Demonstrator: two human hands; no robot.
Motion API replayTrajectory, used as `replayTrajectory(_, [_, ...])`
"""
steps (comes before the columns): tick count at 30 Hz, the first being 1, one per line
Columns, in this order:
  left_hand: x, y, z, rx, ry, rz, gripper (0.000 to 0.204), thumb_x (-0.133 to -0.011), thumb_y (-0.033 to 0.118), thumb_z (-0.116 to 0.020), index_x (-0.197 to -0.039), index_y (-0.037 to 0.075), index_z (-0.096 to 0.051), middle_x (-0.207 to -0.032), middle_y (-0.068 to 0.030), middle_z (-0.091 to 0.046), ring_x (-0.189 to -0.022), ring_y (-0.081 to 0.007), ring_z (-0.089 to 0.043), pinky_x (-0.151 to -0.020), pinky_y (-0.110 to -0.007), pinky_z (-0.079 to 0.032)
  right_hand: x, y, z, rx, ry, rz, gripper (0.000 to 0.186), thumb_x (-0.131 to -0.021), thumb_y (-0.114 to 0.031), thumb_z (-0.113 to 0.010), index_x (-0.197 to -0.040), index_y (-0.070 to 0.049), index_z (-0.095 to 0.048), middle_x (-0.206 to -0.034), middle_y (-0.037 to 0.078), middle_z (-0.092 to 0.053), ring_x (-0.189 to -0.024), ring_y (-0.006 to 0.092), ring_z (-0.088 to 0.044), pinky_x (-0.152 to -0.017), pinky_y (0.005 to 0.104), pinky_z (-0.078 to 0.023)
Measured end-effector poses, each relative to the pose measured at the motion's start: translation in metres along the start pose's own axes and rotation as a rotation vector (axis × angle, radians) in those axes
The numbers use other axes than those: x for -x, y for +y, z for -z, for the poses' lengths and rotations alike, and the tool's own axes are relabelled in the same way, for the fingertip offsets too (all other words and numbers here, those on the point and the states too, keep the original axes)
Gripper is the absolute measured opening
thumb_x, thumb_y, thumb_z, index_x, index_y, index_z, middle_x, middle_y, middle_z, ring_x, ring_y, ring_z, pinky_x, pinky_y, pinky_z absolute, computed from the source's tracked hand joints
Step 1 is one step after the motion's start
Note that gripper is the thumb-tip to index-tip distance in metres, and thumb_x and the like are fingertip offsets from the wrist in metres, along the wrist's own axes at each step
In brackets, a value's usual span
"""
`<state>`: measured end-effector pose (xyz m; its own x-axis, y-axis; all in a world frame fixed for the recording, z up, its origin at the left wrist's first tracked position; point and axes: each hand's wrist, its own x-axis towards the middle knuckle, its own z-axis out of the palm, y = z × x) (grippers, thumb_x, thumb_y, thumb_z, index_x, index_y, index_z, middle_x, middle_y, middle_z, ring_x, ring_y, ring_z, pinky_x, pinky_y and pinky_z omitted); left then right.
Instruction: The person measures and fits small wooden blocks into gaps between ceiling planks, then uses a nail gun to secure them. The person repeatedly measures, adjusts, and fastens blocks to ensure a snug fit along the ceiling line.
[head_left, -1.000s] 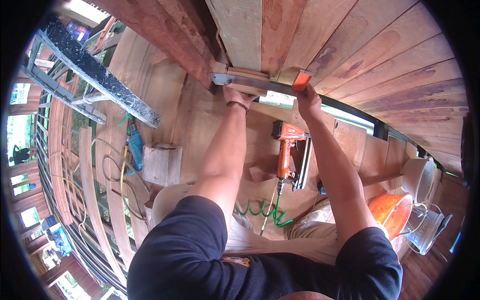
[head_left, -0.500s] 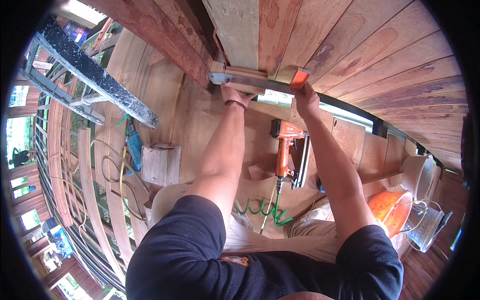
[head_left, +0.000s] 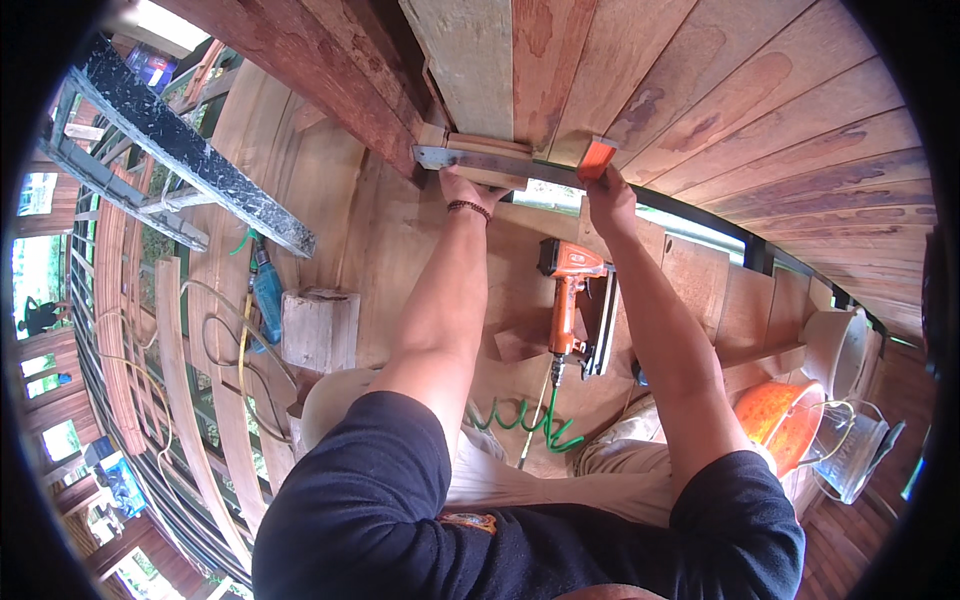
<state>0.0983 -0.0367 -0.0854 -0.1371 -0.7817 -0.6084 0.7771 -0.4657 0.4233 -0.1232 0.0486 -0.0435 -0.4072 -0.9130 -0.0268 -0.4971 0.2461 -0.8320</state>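
Observation:
My right hand (head_left: pixel 611 203) is closed round the orange handle of a handsaw (head_left: pixel 490 162). The saw's thin metal blade reaches left from the handle, along a short wooden board (head_left: pixel 505 182) by the plank wall. My left hand (head_left: pixel 465 187), with a beaded bracelet at the wrist, grips this board from the near side, at the blade's far left end. The board and the blade hide most of its fingers. An orange nail gun (head_left: pixel 568 295) lies on the wooden floor between my forearms, joined to a green coiled hose (head_left: pixel 545 430).
A wooden plank wall (head_left: pixel 690 90) rises ahead and to the right. A paint-spattered metal frame (head_left: pixel 200 145) leans at the left, near a blue tool (head_left: pixel 267 295) and a wood block (head_left: pixel 320 330). On the right are an orange bucket (head_left: pixel 775 420) and a pale bucket (head_left: pixel 835 350).

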Motion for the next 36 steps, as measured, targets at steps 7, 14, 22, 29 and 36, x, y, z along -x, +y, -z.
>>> replayTrajectory(7, [0.0014, -0.0011, -0.0002, 0.0, -0.016, -0.003, 0.07, -0.087, 0.05, -0.032, -0.148, 0.016, -0.037, -0.151, -0.0157, -0.04, -0.14, -0.0404, -0.037, -0.107, -0.072, -0.028, 0.0016, -0.0054, 0.0033, 0.032, -0.018, -0.025, 0.021, -0.092, -0.02, -0.06, -0.11, -0.011, -0.067, -0.101, 0.011, -0.073, -0.101, 0.0299, -0.069, -0.085, 0.0391, -0.052])
replayTrajectory(14, [-0.0022, -0.0015, 0.003, 0.026, 0.004, -0.017, 0.069, -0.087, 0.051, -0.033, -0.146, 0.016, -0.039, -0.15, -0.0147, -0.041, -0.139, -0.0399, -0.038, -0.105, -0.072, -0.03, 0.0041, -0.0089, 0.0032, 0.005, -0.016, 0.008, 0.02, -0.093, -0.021, -0.059, -0.108, -0.011, -0.067, -0.101, 0.01, -0.074, -0.099, 0.0291, -0.07, -0.085, 0.0379, -0.053])
replayTrajectory(22, [-0.0072, -0.002, 0.0074, 0.045, 0.008, -0.007, 0.069, -0.086, 0.05, -0.035, -0.145, 0.015, -0.04, -0.148, -0.0162, -0.043, -0.137, -0.041, -0.039, -0.105, -0.073, -0.03, 0.0013, -0.0044, -0.0002, 0.02, -0.01, -0.049, 0.022, -0.091, -0.023, -0.061, -0.11, -0.014, -0.067, -0.1, 0.013, -0.072, -0.1, 0.0331, -0.068, -0.086, 0.0407, -0.052])
replayTrajectory(29, [0.0012, -0.0033, -0.0019, 0.018, 0.016, -0.013, 0.07, -0.084, 0.048, -0.036, -0.145, 0.016, -0.039, -0.148, -0.017, -0.042, -0.137, -0.0415, -0.038, -0.106, -0.074, -0.028, 0.0031, -0.0038, 0.0024, 0.005, -0.004, -0.03, 0.025, -0.09, -0.022, -0.062, -0.113, -0.013, -0.066, -0.103, 0.013, -0.072, -0.101, 0.0315, -0.068, -0.087, 0.0389, -0.051])
replayTrajectory(36, [0.0022, -0.0004, -0.001, 0.039, 0.018, -0.002, 0.066, -0.092, 0.051, -0.028, -0.149, 0.017, -0.036, -0.153, -0.0137, -0.037, -0.14, -0.0393, -0.035, -0.105, -0.075, -0.028, 0.0051, -0.0069, 0.0022, -0.023, -0.012, -0.02, 0.026, -0.09, -0.019, -0.06, -0.114, -0.01, -0.066, -0.103, 0.012, -0.073, -0.101, 0.0305, -0.069, -0.087, 0.038, -0.051])
